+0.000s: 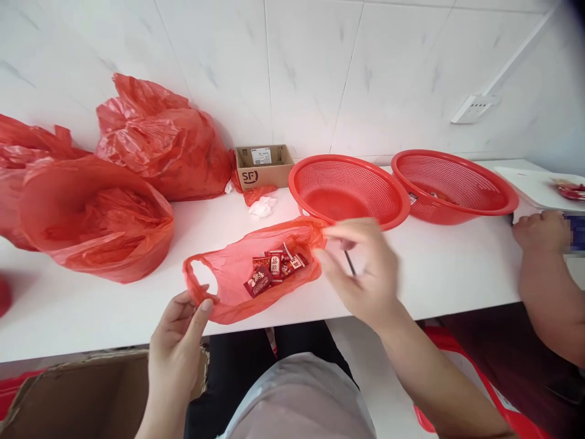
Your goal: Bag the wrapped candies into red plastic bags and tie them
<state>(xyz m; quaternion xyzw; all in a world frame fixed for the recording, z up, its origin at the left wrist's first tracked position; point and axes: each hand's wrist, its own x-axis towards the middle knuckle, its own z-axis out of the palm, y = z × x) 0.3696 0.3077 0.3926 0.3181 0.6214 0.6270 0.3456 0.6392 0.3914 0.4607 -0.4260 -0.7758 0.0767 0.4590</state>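
Note:
A thin red plastic bag (231, 271) lies on its side on the white table, stretched wide at the mouth. Several small red-wrapped packets (275, 266) with Chinese characters rest inside it. My left hand (180, 320) pinches the bag's looped handle between thumb and fingers at the near left corner. At the bag's right end is my right hand (365, 265), a little blurred, its thumb and forefinger apart and their tips close to the bag's edge. Whether they touch the plastic is unclear. A thin dark stick-like thing (350, 263) shows beside that hand.
Two red plastic baskets (350, 160) (457, 160) stand at the back right. An SF cardboard box (265, 177) and crumpled tissue (262, 207) are behind the bag. Big red bags (159, 146) fill the left. A co-worker's hand (543, 231) rests at right; a carton (105, 390) is below.

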